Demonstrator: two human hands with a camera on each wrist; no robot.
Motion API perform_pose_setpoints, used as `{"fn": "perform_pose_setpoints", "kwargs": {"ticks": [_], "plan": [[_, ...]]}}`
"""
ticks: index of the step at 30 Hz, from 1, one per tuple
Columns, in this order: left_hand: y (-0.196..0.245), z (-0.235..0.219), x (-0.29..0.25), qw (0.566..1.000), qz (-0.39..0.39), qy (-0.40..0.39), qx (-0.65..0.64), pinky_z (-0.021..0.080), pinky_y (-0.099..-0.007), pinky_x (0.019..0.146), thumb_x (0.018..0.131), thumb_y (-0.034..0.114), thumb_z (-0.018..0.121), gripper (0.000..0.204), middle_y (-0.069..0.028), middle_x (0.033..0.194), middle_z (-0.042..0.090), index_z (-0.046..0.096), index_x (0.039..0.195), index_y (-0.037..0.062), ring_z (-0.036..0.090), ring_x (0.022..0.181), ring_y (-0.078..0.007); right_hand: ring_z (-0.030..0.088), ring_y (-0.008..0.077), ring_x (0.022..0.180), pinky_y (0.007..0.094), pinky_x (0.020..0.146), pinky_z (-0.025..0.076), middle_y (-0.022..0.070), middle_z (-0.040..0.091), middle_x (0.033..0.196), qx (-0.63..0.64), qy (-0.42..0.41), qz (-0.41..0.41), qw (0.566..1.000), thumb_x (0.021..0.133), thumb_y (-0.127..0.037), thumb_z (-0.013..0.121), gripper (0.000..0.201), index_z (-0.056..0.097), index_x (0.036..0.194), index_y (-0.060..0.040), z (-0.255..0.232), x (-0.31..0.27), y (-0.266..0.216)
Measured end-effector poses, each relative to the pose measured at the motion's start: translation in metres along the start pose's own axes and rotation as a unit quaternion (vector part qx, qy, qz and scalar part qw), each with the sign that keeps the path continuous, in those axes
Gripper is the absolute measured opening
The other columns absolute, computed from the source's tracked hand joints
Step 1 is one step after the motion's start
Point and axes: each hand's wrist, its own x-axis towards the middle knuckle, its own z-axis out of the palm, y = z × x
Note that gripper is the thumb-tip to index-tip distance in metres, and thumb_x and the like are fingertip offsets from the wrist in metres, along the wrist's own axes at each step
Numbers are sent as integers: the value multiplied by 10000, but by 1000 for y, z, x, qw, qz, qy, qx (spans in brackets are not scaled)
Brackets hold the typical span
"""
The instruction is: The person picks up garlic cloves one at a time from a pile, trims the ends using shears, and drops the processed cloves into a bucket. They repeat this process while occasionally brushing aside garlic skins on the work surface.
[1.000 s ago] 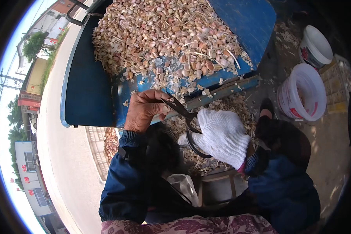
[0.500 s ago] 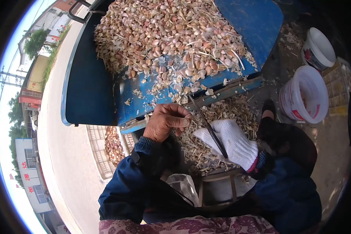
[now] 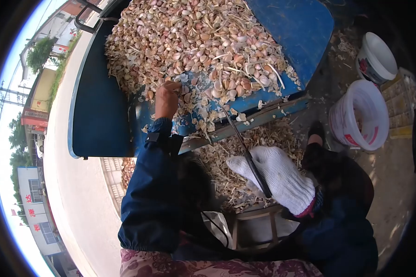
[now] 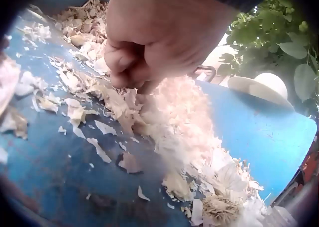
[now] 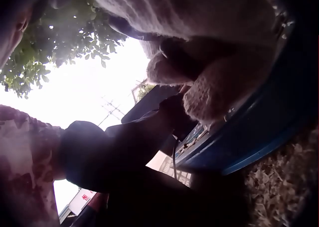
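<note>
My bare left hand (image 3: pixel 166 99) is at the near edge of a heap of garlic cloves (image 3: pixel 185 41) on a blue metal tray (image 3: pixel 101 115). In the left wrist view its fingers (image 4: pixel 122 72) bend down to papery garlic skins (image 4: pixel 119 105). The fingertips are partly hidden, and I cannot tell whether a clove is between them. My right hand (image 3: pixel 282 180), in a white knitted glove, grips dark scissors (image 3: pixel 249 159) below the tray's front edge. Seen edge-on, the scissors point up towards that edge. In the right wrist view the gloved fingers (image 5: pixel 209 95) curl round the dark handle (image 5: pixel 177 55).
Dry stalks and skins (image 3: pixel 231 184) lie heaped under the tray. Two white buckets stand at the right, a nearer one (image 3: pixel 337 117) and a farther one (image 3: pixel 374 55). A pale plastic crate (image 3: pixel 113 173) is at the left beside the concrete road (image 3: pixel 78 171).
My left hand has moved from beside the scissors, forward and left to the garlic heap. The scissors have swung from lying across both hands to edge-on in the right hand, which has moved slightly back and right.
</note>
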Motion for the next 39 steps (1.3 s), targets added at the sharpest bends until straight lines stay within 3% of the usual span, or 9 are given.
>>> {"fn": "perform_pose_setpoints", "kwargs": {"ticks": [10,11,14,16,20,25,28,31,39], "plan": [[-5,-7,-22,980,63,-3,188,504,-385,670,792,50,562,179,-148,804,653,696,902,6,644,750,-324,503,94,425,252,398,385,14,501,497,-40,-8,11,999,863,-409,689,459,549,652,-26,0,-5,-15],[10,-13,-28,995,-97,-25,16,495,-361,628,812,57,559,152,-116,759,645,685,859,-15,638,707,-285,500,93,423,250,396,386,13,502,502,-53,-4,10,999,863,-410,689,458,548,651,-29,1,-4,-16],[3,-33,-39,930,-273,-83,-233,441,-268,560,847,26,511,140,-69,787,624,631,841,-44,587,680,-181,491,88,419,248,389,382,9,502,513,-52,-7,1,999,867,-407,686,453,542,648,-37,3,-4,-14],[-2,-41,-48,689,-317,-130,-639,395,-229,562,815,-31,531,182,-113,888,597,564,989,-68,542,722,-172,479,84,414,248,382,375,5,491,510,-12,-20,16,1000,872,-401,682,447,538,656,-37,6,-3,-18],[5,-46,-58,621,-327,-99,-705,421,-280,593,794,-27,484,231,-143,941,604,540,1017,-46,548,753,-216,466,86,409,246,379,356,7,479,503,-17,-20,-7,1000,881,-366,677,423,532,674,-27,7,1,-13],[6,-46,-57,623,-355,-62,-694,438,-284,606,827,19,512,218,-140,934,607,552,1033,-41,562,737,-213,464,89,415,252,387,352,9,475,505,23,-34,60,997,888,-383,660,443,516,658,-34,3,-9,-33],[-3,-44,-51,711,-384,-28,-588,449,-291,580,865,105,570,224,-121,839,634,597,1017,-58,585,673,-203,465,86,428,257,396,357,9,474,509,-53,-26,-42,997,890,-394,655,452,509,652,-38,2,-6,-25],[6,-25,-39,930,-281,18,-237,474,-336,571,846,189,640,249,-125,707,672,705,913,-42,628,599,-233,466,82,439,255,405,357,8,474,514,-5,-29,25,999,886,-393,662,450,509,652,-39,0,-7,-28],[16,0,-33,992,-7,-5,124,497,-422,720,759,101,644,141,-206,845,642,717,859,32,633,792,-381,455,80,423,261,391,341,8,470,487,-51,8,-38,998,864,-388,694,465,512,623,-35,-4,-9,-31]]}}
